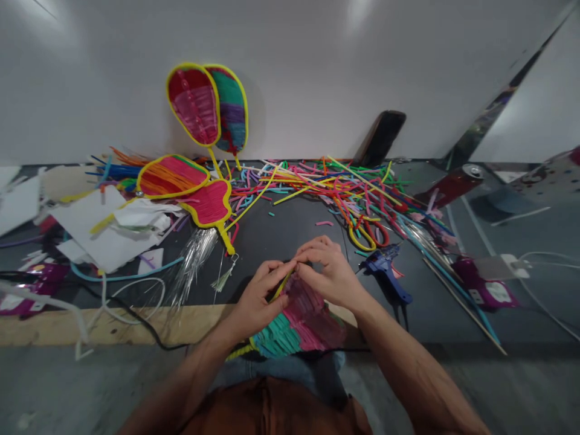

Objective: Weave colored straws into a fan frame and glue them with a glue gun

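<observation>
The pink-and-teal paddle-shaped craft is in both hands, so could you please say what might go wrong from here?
Where the left hand and right hand meet, the yellow strip could bend or slip. The blue glue gun lies near the right forearm and might burn it if hot, which I can't tell. The craft reaches past the wooden edge, so it could drop if released.
</observation>
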Demonstrator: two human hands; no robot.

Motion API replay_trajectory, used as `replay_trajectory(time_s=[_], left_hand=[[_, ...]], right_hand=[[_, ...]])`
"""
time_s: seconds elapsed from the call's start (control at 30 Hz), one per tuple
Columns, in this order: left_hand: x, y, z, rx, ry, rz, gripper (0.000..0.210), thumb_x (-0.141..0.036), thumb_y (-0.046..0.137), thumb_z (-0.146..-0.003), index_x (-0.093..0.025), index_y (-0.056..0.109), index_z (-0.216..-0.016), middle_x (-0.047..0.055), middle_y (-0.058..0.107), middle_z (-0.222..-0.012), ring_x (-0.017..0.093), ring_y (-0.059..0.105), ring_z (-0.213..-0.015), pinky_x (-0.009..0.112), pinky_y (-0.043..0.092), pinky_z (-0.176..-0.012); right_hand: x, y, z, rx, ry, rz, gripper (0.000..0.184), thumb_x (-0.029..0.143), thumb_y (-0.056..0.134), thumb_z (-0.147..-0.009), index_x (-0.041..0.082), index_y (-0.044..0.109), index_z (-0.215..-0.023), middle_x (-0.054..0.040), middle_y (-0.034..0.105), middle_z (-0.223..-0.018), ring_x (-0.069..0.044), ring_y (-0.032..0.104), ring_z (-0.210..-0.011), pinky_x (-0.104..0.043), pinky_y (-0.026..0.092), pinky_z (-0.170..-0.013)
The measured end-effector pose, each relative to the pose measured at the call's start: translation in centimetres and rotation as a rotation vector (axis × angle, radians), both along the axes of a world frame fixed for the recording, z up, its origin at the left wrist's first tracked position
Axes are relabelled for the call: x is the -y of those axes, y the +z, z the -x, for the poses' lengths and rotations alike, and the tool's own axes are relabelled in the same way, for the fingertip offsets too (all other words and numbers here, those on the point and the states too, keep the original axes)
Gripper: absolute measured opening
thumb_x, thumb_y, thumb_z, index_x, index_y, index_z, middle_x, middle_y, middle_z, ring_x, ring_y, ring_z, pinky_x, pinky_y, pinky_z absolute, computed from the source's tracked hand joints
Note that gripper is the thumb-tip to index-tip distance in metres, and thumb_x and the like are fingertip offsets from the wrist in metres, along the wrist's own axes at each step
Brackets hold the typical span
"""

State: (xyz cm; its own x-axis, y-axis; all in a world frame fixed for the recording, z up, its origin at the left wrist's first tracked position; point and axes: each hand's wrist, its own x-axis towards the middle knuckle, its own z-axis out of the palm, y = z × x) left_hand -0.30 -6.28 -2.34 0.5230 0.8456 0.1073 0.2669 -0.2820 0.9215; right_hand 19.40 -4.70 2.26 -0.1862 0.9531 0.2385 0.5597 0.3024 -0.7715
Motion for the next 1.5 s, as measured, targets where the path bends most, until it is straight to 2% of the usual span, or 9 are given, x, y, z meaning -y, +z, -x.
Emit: replay_trajectory(time_s=[0.2, 0.3, 0.4, 0.5, 0.73, 0.87, 1.17, 1.33, 1.5], left_hand=[[0.3, 0.3, -0.1, -0.072, 0.055, 0.002, 0.060, -0.029, 0.060, -0.088, -0.031, 0.039, -0.144, 0.008, 0.049, -0.125, 0.017, 0.056, -0.100, 0.029, 0.053, -0.082], [0.4, 0.3, -0.3, -0.074, 0.049, 0.044, 0.064, -0.026, 0.061, -0.086, -0.032, 0.035, -0.145, 0.008, 0.046, -0.127, 0.014, 0.057, -0.090, 0.028, 0.055, -0.077], [0.7, 0.1, -0.6, -0.027, 0.075, 0.085, 0.077, -0.020, 0.063, -0.082, -0.032, 0.026, -0.148, 0.010, 0.044, -0.129, 0.011, 0.057, -0.080, 0.028, 0.056, -0.073], [0.9, 0.0, -0.9, 0.013, 0.105, 0.105, 0.082, -0.016, 0.062, -0.080, -0.031, 0.021, -0.149, 0.011, 0.041, -0.132, 0.007, 0.057, -0.072, 0.026, 0.055, -0.069], [1.3, 0.6, -0.9, 0.042, 0.110, 0.182, 0.087, -0.015, 0.066, -0.076, -0.031, 0.020, -0.148, 0.010, 0.043, -0.130, 0.006, 0.057, -0.074, 0.023, 0.053, -0.070], [1.7, 0.2, -0.8, 0.082, 0.141, 0.180, 0.080, -0.014, 0.061, -0.080, -0.032, 0.021, -0.147, 0.006, 0.044, -0.124, 0.003, 0.055, -0.068, 0.021, 0.052, -0.067], [2.5, -0.3, -0.5, 0.040, 0.175, 0.168, 0.069, -0.018, 0.058, -0.084, -0.031, 0.027, -0.145, 0.004, 0.049, -0.116, 0.007, 0.060, -0.078, 0.027, 0.052, -0.076], [2.3, 1.5, -0.5, 0.177, 0.157, 0.496, 0.086, -0.023, 0.069, -0.078, -0.032, 0.019, -0.147, 0.004, 0.053, -0.115, 0.007, 0.058, -0.075, 0.023, 0.048, -0.070], [1.4, 2.7, -0.7, 0.368, 0.136, 0.844, 0.089, -0.038, 0.069, -0.079, -0.026, 0.016, -0.150, -0.005, 0.056, -0.075, 0.006, 0.049, -0.057, 0.019, 0.037, -0.056]], right_hand=[[-0.4, 0.1, -2.1, -0.054, -0.100, -0.166, 0.023, 0.021, 0.050, -0.089, 0.022, 0.061, -0.068, -0.0028, 0.067, -0.075, -0.018, 0.059, -0.081, -0.037, 0.044, -0.081], [-0.2, -0.1, -3.0, -0.028, 0.007, -0.171, 0.020, 0.029, 0.048, -0.093, 0.023, 0.065, -0.084, -0.0065, 0.070, -0.094, -0.021, 0.061, -0.100, -0.040, 0.046, -0.091], [0.5, -0.3, -2.9, 0.099, 0.225, -0.111, 0.032, 0.035, 0.053, -0.092, 0.022, 0.058, -0.121, -0.0105, 0.062, -0.127, -0.025, 0.045, -0.130, -0.052, 0.032, -0.109], [1.0, -0.5, -2.2, 0.228, 0.358, -0.018, 0.047, 0.040, 0.061, -0.088, 0.025, 0.052, -0.131, -0.0099, 0.061, -0.129, -0.027, 0.042, -0.133, -0.061, 0.014, -0.113], [1.3, -1.0, -2.2, 0.285, 0.336, -0.059, 0.027, 0.018, 0.059, -0.086, 0.029, 0.067, -0.109, -0.0038, 0.069, -0.099, -0.021, 0.056, -0.106, -0.055, 0.016, -0.109], [1.3, -1.2, -2.5, 0.289, 0.332, -0.072, 0.024, 0.017, 0.057, -0.087, 0.029, 0.068, -0.103, -0.0028, 0.069, -0.096, -0.020, 0.056, -0.103, -0.052, 0.017, -0.108], [1.4, -1.6, -2.5, 0.300, 0.373, -0.086, 0.017, 0.017, 0.059, -0.087, 0.024, 0.068, -0.098, -0.0030, 0.069, -0.092, -0.018, 0.059, -0.093, -0.044, 0.028, -0.101], [1.7, -2.0, -2.6, 0.237, 0.413, -0.158, 0.015, 0.016, 0.057, -0.088, 0.022, 0.066, -0.098, -0.0033, 0.069, -0.087, -0.017, 0.059, -0.087, -0.038, 0.035, -0.095], [1.9, -1.6, -2.4, 0.248, 0.405, -0.197, 0.014, 0.016, 0.055, -0.091, 0.023, 0.065, -0.098, -0.0025, 0.068, -0.088, -0.016, 0.060, -0.089, -0.039, 0.033, -0.099]])
